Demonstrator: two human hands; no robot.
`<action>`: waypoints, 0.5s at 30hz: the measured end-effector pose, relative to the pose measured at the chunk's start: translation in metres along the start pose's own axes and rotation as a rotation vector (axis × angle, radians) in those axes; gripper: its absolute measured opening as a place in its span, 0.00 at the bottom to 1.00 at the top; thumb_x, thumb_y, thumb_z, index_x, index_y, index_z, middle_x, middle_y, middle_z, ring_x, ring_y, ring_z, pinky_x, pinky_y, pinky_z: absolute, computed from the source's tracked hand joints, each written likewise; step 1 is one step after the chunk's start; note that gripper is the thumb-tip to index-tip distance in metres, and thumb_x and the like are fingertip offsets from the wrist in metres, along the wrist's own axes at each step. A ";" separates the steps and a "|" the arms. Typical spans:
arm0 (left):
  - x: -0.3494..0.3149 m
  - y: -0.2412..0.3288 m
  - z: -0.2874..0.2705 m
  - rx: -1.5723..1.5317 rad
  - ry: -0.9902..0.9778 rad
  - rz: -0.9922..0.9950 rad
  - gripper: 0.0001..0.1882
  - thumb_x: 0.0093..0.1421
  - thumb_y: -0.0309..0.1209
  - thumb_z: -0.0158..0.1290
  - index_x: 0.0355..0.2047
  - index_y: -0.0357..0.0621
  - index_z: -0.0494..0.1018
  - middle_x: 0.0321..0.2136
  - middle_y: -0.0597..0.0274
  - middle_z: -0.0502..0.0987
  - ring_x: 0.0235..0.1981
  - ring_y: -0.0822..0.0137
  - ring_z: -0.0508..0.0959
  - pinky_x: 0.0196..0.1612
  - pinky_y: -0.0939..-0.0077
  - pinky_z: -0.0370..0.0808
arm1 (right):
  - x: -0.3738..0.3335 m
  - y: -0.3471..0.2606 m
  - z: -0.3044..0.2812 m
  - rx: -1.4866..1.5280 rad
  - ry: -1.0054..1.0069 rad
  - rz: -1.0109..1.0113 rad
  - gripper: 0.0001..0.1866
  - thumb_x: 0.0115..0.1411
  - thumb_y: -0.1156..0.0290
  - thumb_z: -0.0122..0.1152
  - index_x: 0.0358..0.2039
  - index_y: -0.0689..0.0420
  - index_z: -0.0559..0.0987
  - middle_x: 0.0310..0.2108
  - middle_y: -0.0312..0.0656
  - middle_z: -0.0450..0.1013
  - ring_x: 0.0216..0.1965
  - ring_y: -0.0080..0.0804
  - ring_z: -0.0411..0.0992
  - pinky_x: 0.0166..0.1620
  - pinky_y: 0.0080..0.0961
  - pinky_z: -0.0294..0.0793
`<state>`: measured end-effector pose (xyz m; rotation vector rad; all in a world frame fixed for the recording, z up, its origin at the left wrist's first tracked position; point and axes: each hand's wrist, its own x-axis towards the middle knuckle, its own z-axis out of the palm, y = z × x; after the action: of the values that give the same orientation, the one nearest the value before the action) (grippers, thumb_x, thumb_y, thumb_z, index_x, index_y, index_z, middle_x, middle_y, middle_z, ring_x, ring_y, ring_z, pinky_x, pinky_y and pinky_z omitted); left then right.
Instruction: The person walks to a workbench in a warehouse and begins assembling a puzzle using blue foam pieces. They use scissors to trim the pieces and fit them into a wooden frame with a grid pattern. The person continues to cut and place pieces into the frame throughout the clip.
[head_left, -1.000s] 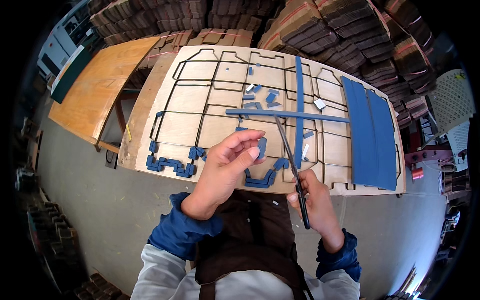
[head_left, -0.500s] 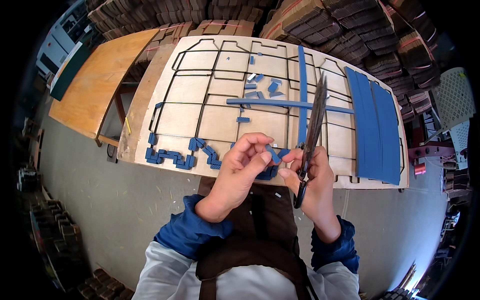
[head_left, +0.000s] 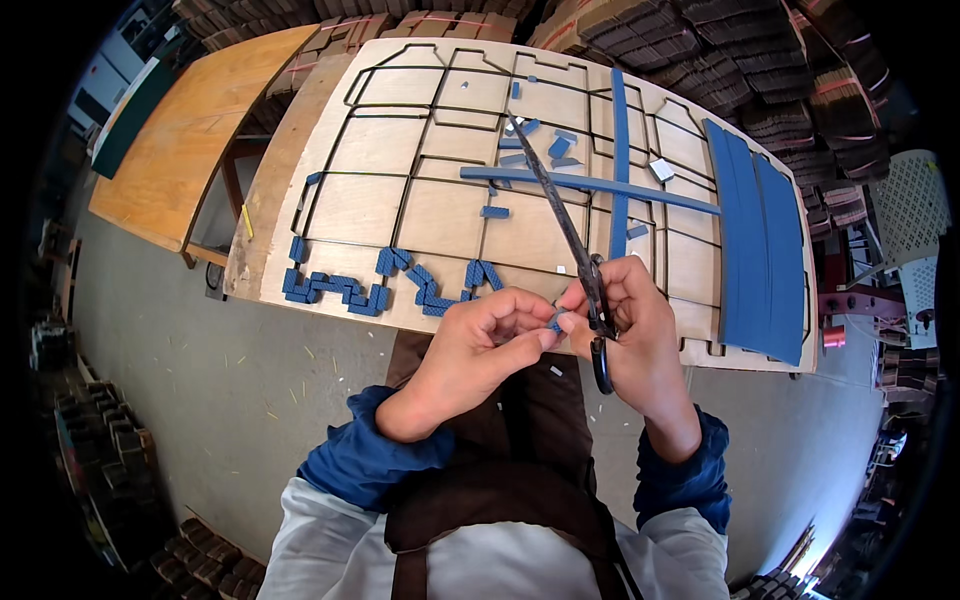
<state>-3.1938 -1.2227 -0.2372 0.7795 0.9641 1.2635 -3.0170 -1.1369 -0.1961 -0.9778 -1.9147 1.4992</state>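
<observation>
My left hand point(head_left: 478, 342) is closed, its thumb and fingertips pinching a small blue foam piece point(head_left: 555, 325). My right hand point(head_left: 642, 325) has a pair of black scissors point(head_left: 563, 212) hooked on it, blades pointing up and to the left. The thumb and forefinger of that hand meet the same foam piece, partly covering it. Both hands are over the near edge of a pale wooden die board point(head_left: 375, 185) set with dark cutting rules. Textured blue foam blocks point(head_left: 335, 288) line the rules at the board's near left.
Two long blue foam strips point(head_left: 620, 130) cross on the board, with loose cut pieces point(head_left: 562, 145) beside them. Wide blue foam sheets point(head_left: 760, 250) lie at the right. An orange-brown table point(head_left: 190, 140) stands at the left; stacked brown cardboard point(head_left: 660, 50) is behind.
The scissors have swung from nearly upright to leaning left. The foam piece, tilted up in my left fingers before, is now lower and pinched between both hands. The board sits slightly higher in view.
</observation>
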 end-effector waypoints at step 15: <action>-0.023 0.034 -0.056 -0.123 0.486 0.403 0.13 0.66 0.26 0.56 0.50 0.40 0.72 0.39 0.59 0.77 0.39 0.69 0.75 0.46 0.74 0.72 | -0.031 0.011 -0.035 -0.266 0.176 0.127 0.41 0.49 0.36 0.76 0.40 0.65 0.75 0.23 0.35 0.69 0.26 0.22 0.65 0.31 0.21 0.67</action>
<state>-3.2595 -1.2423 -0.2258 0.5951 1.1327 1.9034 -2.9691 -1.1388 -0.1965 -1.3249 -1.9877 1.1973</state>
